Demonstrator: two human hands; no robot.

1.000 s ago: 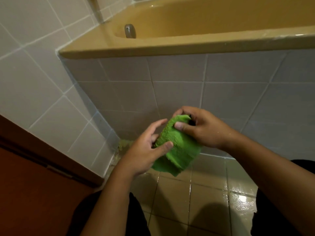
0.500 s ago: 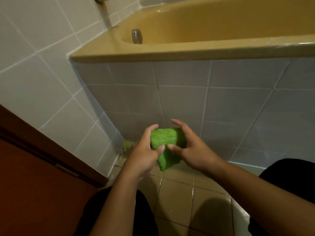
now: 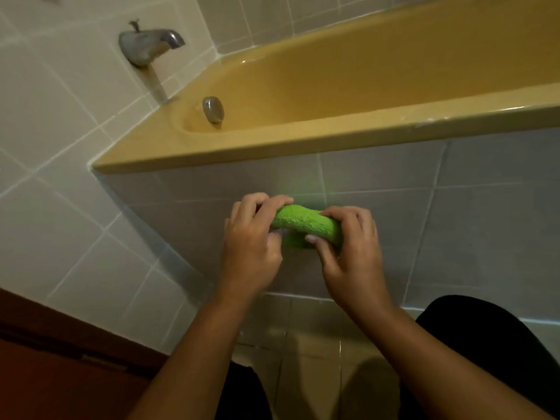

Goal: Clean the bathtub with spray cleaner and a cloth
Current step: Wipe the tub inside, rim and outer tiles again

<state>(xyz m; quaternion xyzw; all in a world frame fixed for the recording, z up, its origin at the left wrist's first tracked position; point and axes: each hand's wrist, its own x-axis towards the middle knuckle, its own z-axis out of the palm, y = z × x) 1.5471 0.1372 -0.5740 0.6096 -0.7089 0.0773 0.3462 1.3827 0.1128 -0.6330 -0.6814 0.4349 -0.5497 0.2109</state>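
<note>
A person at a yellow tub (image 3: 303, 140) holds a green cloth (image 3: 306, 222) rolled into a short log between both hands, in front of the grey tiled panel (image 3: 454, 222) under the rim. The left hand (image 3: 251, 237) curls round one end, fingers over the top. The right hand (image 3: 348, 253) pinches the other end, with the thumb beneath and the fingers above. The cloth lies roughly level between them, below the rim and well above the floor (image 3: 303, 344). Whether it brushes the panel cannot be told. The step in hand looks like readying the cloth, by wringing or rolling it, ahead of wiping. No spray bottle is in view, so either the cleaner is already on or it has yet to be fetched. The next move would call for one hand to take the whole cloth, lift it over the rim and press it flat to the tub's inner wall — near the round metal fitting (image 3: 213, 109) below the tap (image 3: 148, 45).
</note>
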